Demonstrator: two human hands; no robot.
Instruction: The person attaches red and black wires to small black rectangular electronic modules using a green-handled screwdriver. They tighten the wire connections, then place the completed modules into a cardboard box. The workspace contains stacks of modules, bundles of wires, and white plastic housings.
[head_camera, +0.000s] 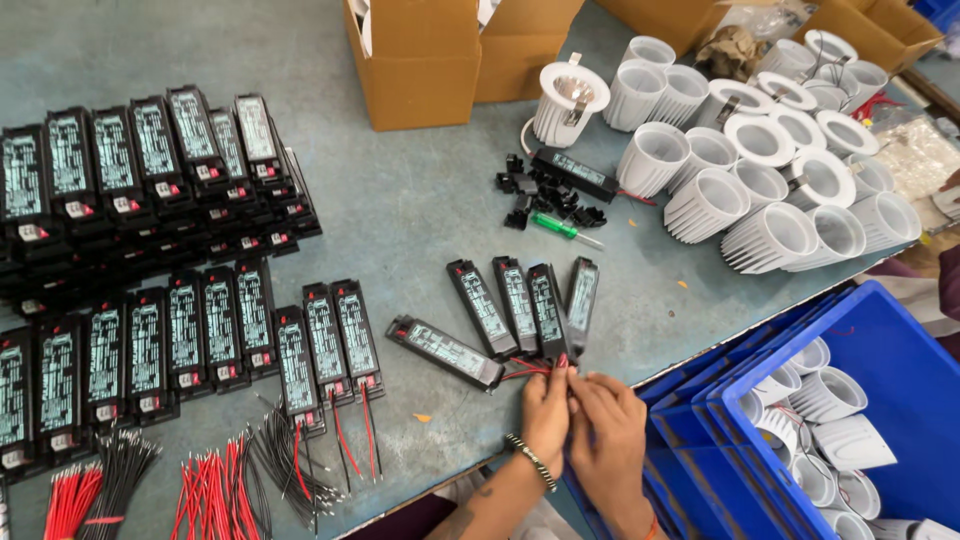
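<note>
My left hand (545, 410) and my right hand (608, 430) meet at the table's front edge, fingers pinched on thin red and black wires (525, 371). The wires run from a fan of several black rectangular driver boxes (520, 300) lying just above my hands. The nearest box (445, 352) lies flat to the left. A beaded bracelet is on my left wrist. Which single box the wires belong to I cannot tell.
Stacked black driver boxes (150, 190) fill the left side, with red and black wire bundles (215, 485) at the front. White ribbed lamp housings (770, 190) crowd the right. Blue bins (850, 400) hold more housings. Cardboard boxes (415, 60), a green screwdriver (560, 229) and black clips (545, 195) lie behind.
</note>
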